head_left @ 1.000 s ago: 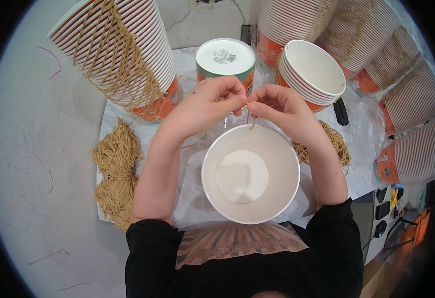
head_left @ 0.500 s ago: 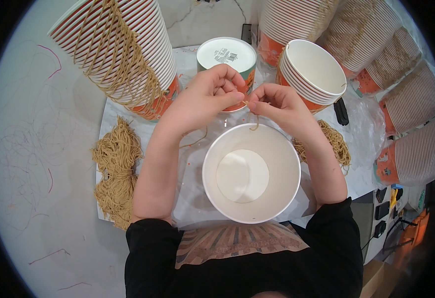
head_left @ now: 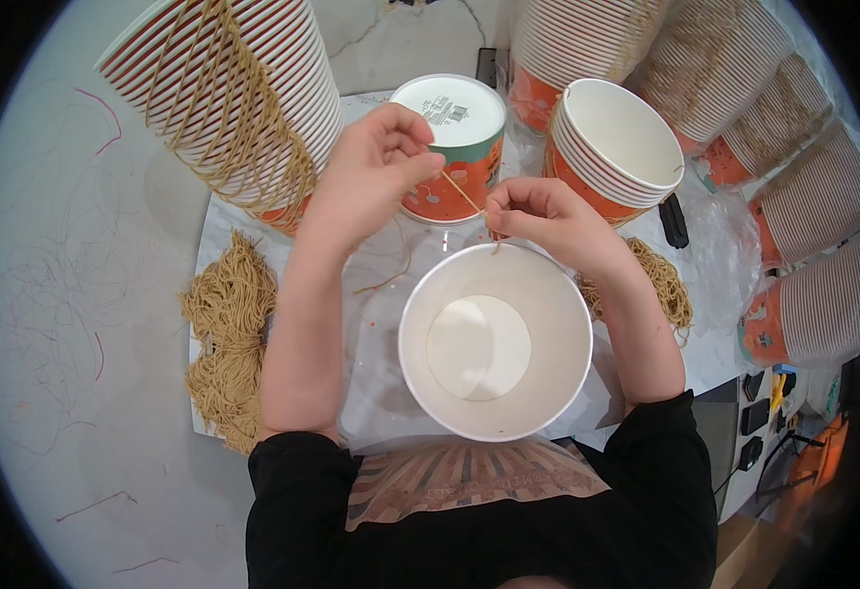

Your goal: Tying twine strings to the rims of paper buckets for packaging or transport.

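Observation:
My left hand (head_left: 383,177) pinches a tan string (head_left: 461,191) between thumb and fingers. The string runs taut, slanting down to my right hand (head_left: 545,212), whose fingertips grip it just above the far rim of a white paper bucket (head_left: 572,378). That bucket stands open side up close to my body. A short end of string hangs over its rim, and another loose end trails on the table below my left hand. Behind my hands, an orange and green bucket (head_left: 454,177) stands upside down, its white base up.
Left, a tall stack of tubs (head_left: 283,88) is draped in string, with a tied string bundle (head_left: 229,344) nearer me. Right are a short bucket stack (head_left: 626,137), loose string (head_left: 657,285), a black tool (head_left: 674,221) and bagged stacks (head_left: 822,294).
My hands have moved apart. The left went up and to the left, drawing the string taut, while the right dropped slightly toward the bucket's rim.

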The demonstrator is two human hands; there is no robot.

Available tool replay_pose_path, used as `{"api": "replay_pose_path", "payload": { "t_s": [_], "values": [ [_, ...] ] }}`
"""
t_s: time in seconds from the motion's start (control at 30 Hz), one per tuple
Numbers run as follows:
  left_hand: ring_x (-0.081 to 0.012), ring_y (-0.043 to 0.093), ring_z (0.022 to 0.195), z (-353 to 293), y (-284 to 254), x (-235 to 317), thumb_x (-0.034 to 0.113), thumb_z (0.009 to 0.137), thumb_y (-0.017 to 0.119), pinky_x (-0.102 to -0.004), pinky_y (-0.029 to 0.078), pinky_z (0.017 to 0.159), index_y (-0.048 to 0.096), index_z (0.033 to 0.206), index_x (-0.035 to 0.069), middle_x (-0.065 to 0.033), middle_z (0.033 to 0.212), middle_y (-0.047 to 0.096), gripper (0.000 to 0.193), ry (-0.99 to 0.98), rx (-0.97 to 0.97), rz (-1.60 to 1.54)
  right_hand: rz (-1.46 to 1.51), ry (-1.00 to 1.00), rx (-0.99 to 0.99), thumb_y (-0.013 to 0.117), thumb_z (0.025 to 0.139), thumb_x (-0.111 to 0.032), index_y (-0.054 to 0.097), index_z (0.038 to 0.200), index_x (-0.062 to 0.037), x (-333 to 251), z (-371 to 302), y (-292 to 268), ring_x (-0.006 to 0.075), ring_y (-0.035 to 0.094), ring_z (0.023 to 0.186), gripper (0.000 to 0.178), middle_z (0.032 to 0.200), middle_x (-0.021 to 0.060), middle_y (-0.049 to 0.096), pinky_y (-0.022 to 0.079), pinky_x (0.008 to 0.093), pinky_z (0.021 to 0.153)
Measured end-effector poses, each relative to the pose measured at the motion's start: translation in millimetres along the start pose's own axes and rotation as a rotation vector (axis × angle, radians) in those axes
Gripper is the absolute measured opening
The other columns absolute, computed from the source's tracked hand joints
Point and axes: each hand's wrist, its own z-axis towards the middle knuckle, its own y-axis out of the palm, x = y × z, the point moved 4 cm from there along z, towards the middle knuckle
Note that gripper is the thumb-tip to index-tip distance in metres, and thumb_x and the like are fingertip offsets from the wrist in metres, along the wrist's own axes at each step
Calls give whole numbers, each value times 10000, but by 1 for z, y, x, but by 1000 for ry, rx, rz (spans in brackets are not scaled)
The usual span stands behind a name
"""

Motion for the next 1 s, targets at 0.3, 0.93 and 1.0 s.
{"api": "replay_pose_path", "payload": {
  "t_s": [0.3, 0.93, 1.0],
  "values": [
    [-48, 577, 758, -1, -19, 2, -16, 888, 717, -199, 471, 684, 601, 1026, 23, 4, 868, 618, 185, -55, 84, 221, 184, 90, -103, 646, 959, -127, 680, 956, -68, 9, 5, 1, 15, 597, 752, 67, 853, -50, 655, 458, 187, 657],
    [-46, 527, 734, -2, -6, 0, 25, 913, 705, -210, 457, 671, 630, 981, 12, 17, 852, 610, 102, -53, 83, 482, 447, 196, -336, 684, 998, -161, 702, 1058, -35, 23, 8, 14, 39, 658, 878, 140, 1018, -19, 707, 532, 198, 763],
    [-45, 527, 723, -1, -5, -1, 30, 910, 711, -211, 458, 665, 633, 989, 14, 17, 850, 614, 112, -62, 55, 508, 498, 204, -378, 707, 988, -163, 704, 1043, -40, 27, 9, 15, 37, 662, 854, 135, 989, -21, 713, 534, 194, 750]
  ]
}}
